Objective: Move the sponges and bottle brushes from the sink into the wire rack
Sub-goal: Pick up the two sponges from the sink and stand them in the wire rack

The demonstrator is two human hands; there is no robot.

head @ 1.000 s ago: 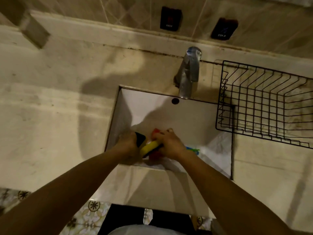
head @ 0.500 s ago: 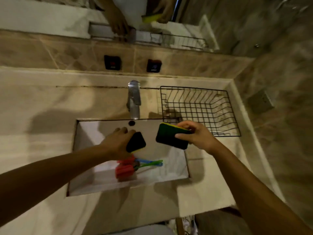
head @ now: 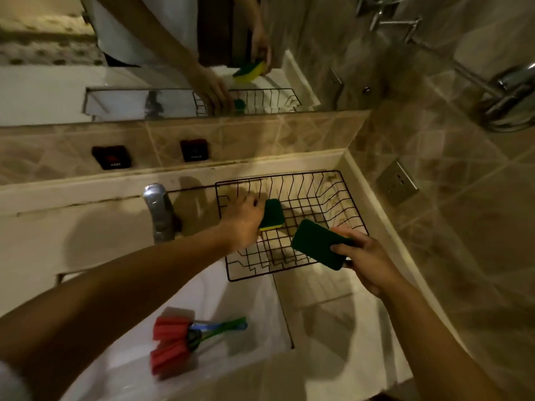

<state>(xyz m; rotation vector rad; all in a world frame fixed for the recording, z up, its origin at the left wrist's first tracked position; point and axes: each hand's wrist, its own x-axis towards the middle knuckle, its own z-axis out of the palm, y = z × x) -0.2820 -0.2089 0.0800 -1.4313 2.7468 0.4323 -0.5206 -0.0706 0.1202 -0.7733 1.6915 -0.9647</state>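
My left hand [head: 241, 219] covers the near end of the green-and-yellow rectangular sponge [head: 272, 213], so whether my grip is closed on it or only resting against it I cannot tell. My right hand [head: 366, 257] hides the 3 o'clock end of the second flat dark-green sponge [head: 317, 244], whose yellow layer barely shows. My left forearm crosses the white sink [head: 252, 296], hiding its 9 o'clock side. The two red-headed bottle brushes [head: 170, 340] overlap, their handles blurred together. Labels on the two black wall switches [head: 111, 157] are too small to read.
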